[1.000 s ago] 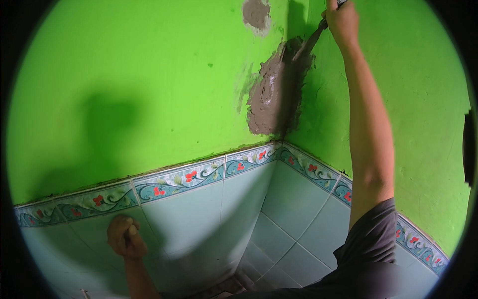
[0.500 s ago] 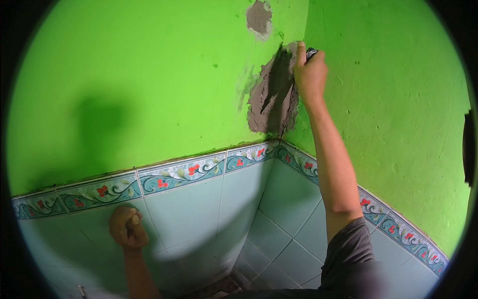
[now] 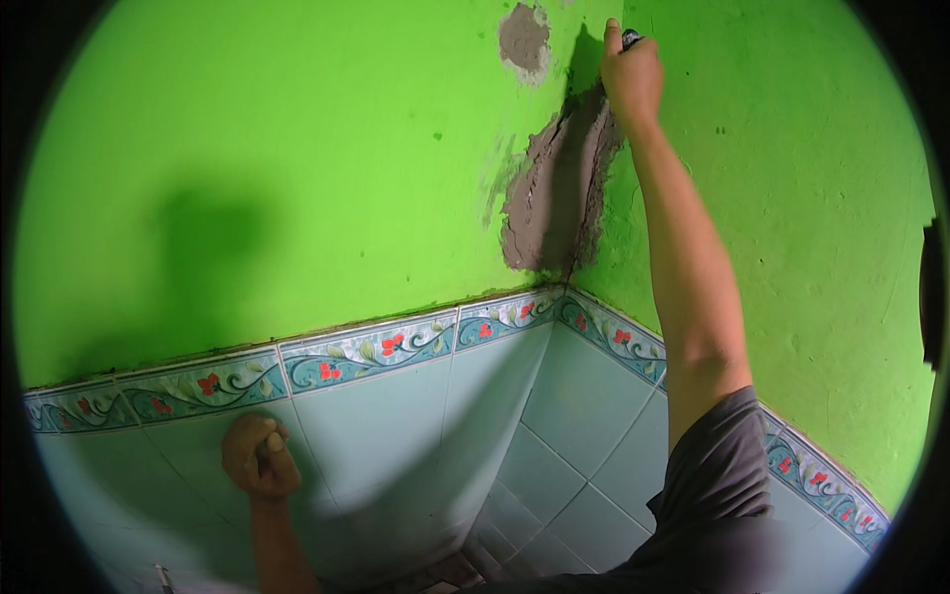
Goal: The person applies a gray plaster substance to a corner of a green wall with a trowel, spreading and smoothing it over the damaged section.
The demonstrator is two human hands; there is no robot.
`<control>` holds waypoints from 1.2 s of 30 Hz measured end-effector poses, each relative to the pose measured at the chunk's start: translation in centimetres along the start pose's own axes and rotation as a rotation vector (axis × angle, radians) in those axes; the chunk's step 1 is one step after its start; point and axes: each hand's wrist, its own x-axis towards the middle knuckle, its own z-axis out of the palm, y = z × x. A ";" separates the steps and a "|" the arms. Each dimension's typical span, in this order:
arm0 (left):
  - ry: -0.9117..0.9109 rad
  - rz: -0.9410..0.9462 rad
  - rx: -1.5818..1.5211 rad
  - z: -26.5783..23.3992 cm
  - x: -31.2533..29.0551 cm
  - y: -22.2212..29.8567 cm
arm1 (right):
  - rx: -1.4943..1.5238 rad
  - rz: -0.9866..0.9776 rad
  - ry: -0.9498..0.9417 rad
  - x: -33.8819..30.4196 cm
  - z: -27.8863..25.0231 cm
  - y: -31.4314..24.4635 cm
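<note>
High in the corner, my right hand point(image 3: 633, 79) is closed round the dark handle of a trowel point(image 3: 630, 39); the hand hides its blade. Just below lies a patch of wet grey mortar point(image 3: 559, 193) on the green wall, reaching into the corner, with rough, ridged edges. A smaller grey patch point(image 3: 523, 42) sits higher up, to the left of this hand. My left hand point(image 3: 261, 455) is held low at the left in a loose fist, in front of the tiles, and nothing shows in its fingers.
Bright green walls point(image 3: 327, 148) meet at the corner. Below them runs a floral border point(image 3: 371, 346) above pale blue-green tiles point(image 3: 386, 426). A dark object point(image 3: 930, 297) stands at the right rim. Shadows fall across the left wall and the tiles.
My right hand has moved up along the corner with the trowel, off the mortar's middle to above its top. The mortar surface there looks smoother. My left hand stays closed, almost in place.
</note>
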 end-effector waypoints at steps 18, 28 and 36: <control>0.019 -0.009 -0.051 0.3 0.2 0.3 | 0.045 -0.020 -0.115 0.0 -4.2 -1.1; -0.011 0.000 -0.044 0.1 0.4 0.2 | -0.019 0.064 -0.168 -6.6 -2.4 -2.2; 0.001 -0.008 -0.008 0.0 0.2 0.2 | 0.014 0.041 -0.052 -1.1 0.2 -1.4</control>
